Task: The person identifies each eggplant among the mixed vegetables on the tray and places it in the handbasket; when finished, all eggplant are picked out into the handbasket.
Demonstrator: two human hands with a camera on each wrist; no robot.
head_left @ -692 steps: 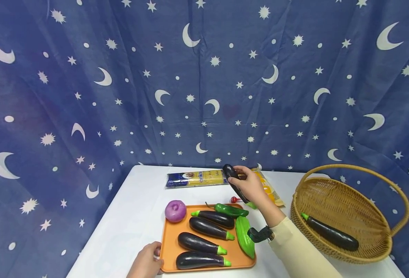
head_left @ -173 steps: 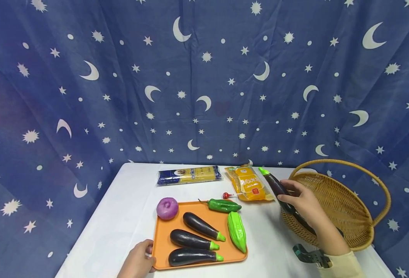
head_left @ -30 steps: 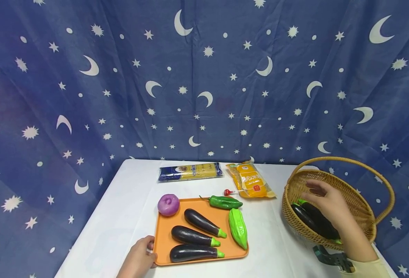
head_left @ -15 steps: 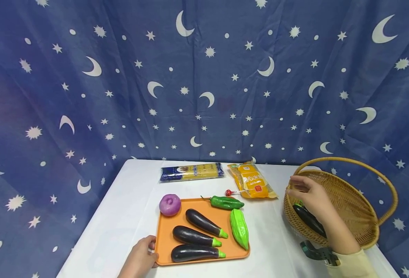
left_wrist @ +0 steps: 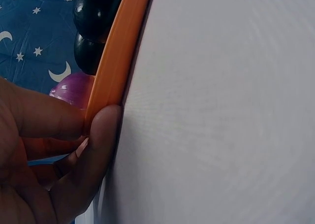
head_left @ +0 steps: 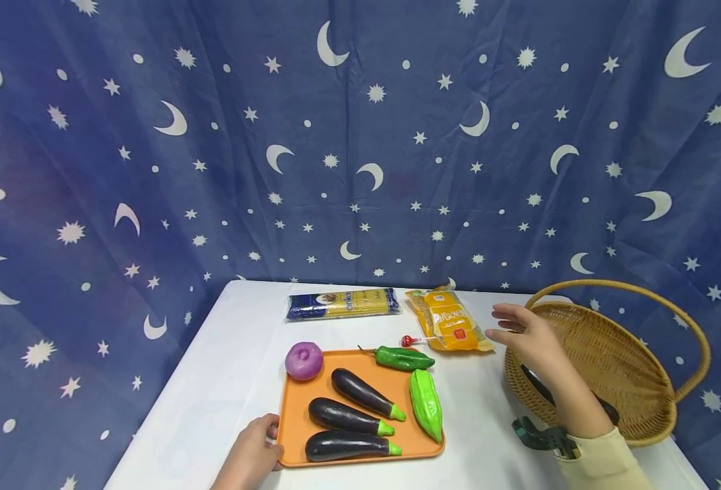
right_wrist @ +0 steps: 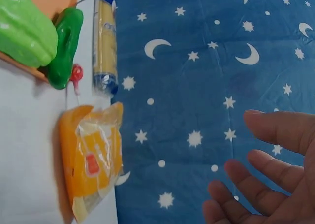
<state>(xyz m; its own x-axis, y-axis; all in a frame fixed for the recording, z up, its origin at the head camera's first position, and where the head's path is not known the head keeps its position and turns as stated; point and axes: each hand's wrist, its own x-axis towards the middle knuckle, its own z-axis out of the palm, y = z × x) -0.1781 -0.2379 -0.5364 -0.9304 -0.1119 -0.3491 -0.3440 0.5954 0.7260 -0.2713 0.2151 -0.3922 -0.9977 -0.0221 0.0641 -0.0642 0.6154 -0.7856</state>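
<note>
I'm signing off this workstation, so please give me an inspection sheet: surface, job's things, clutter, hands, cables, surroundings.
Surface: white table; no spill seen.
Job's things: three eggplants on an orange tray; dark eggplant also shows in the wicker basket, partly hidden, so uncounted.
Clutter: purple onion at the tray's far left corner, green pepper along its far edge, light green ridged vegetable on its right; spaghetti packet, lollipop and orange bag beyond.
Hands: left hand pinches the tray's left edge; right hand is open, empty, near the basket's left side.
Cables: nothing seen.
Surroundings: blue moon-and-star curtain behind the table.
</note>
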